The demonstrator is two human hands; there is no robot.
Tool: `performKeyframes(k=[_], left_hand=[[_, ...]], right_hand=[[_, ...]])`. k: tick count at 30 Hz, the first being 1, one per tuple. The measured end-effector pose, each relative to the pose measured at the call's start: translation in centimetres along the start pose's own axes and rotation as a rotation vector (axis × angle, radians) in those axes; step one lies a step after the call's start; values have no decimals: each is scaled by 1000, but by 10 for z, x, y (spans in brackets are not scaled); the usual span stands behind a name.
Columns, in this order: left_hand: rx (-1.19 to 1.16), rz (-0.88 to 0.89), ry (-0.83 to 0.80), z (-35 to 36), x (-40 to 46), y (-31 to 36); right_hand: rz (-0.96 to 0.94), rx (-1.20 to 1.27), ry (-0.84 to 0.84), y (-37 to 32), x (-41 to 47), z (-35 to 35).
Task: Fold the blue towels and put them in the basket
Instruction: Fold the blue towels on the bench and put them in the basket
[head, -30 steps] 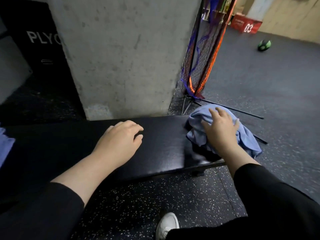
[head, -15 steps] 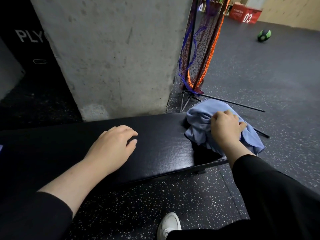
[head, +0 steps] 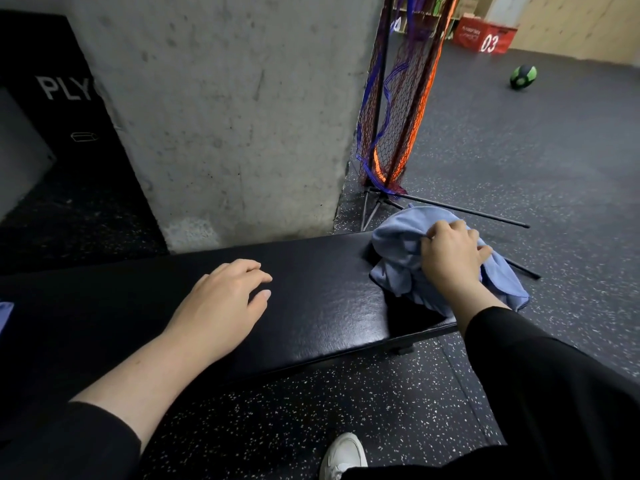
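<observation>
A crumpled blue towel (head: 401,258) was bunched at the right end of the black padded bench (head: 322,306), with part of its cloth hanging past the bench's end over the speckled floor (head: 519,161). The right hand (head: 452,258) was laid on top of the towel, knuckles up, its fingers curled into the fabric so that the grip was closed on a fold of cloth; the thumb was seen at the right side of the bunch. The right forearm was extended forward from a black sleeve (head: 554,393), the wrist held above the bench's near edge. The left hand (head: 221,303) was stretched out over the middle of the bench, palm down, its fingers loosely bent and slightly spread, with nothing held in its grip; whether the fingertips were touching the padding could not be told. The left forearm was bare up to a black sleeve at the lower left. A strip of blue cloth (head: 5,315) was visible at the far left edge of the view. Behind the bench a concrete pillar (head: 225,116) was seen, and beside it a netted stand (head: 398,109) with black legs. A green and black ball (head: 523,76) lay well apart on the floor, near a red box (head: 486,35). A white shoe (head: 343,457) was seen below the bench.
</observation>
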State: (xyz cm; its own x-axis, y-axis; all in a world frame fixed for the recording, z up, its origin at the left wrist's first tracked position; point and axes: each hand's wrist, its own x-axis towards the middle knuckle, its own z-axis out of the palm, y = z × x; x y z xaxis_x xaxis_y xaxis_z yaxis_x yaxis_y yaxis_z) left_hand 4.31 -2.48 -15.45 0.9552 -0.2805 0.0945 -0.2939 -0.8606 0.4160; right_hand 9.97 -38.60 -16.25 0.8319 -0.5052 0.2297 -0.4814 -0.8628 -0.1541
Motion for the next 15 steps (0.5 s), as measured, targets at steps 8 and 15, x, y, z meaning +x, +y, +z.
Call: performKeyframes(k=[8,15], left_hand=[[-20,17,41,-6,2,10],[-223,9,59,-10,0,15]], right_hand=[[-202,571,132,-42,-19,-57],[-465,723,110,-103,-57,-88]])
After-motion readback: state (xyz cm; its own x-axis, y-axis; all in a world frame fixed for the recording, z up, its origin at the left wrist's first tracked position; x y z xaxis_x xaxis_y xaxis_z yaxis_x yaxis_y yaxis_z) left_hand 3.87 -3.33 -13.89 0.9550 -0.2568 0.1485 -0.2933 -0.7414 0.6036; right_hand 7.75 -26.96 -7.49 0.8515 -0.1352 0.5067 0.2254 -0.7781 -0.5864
